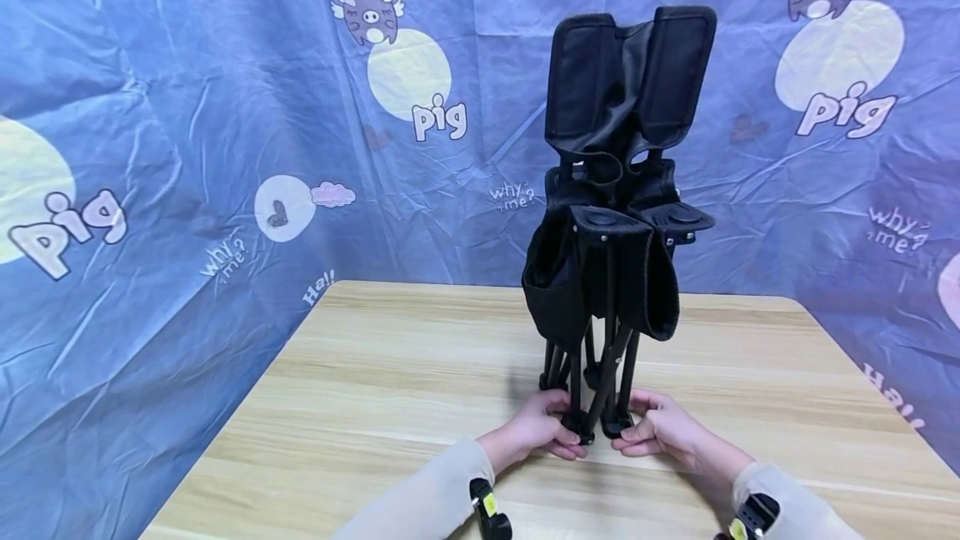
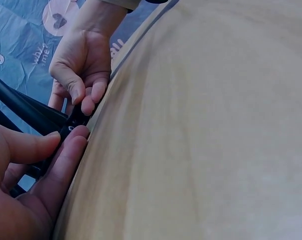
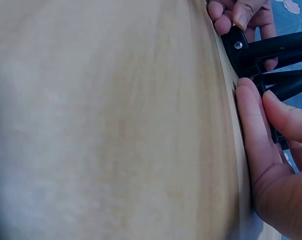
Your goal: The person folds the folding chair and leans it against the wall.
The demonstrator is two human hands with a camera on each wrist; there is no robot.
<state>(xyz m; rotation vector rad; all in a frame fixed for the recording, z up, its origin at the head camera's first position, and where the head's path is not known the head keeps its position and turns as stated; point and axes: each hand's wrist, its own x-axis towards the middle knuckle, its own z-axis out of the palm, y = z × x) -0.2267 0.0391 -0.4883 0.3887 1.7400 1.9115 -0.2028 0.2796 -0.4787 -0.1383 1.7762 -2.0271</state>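
A black folding chair point(image 1: 555, 307) stands folded and upright on the table, its fabric back at the top and its tube legs gathered below. My left hand point(image 1: 538, 427) pinches the near left foot point(image 1: 576, 422) between thumb and fingers. On the other side, my right hand point(image 1: 666, 428) holds the near right foot point(image 1: 617, 425) the same way. The left wrist view has the left thumb on top of a black foot and its fingers beneath, low at the tabletop. A rivet shows on the black plastic foot point(image 3: 235, 52) held by the left hand in the right wrist view.
The wood-grain table point(image 1: 390, 357) reaches back to a blue cloth backdrop point(image 1: 247, 107) printed with pigs and words. Side walls of the same cloth flank the table. Black devices point(image 1: 491, 511) are strapped on both wrists, over light sleeves point(image 1: 431, 494).
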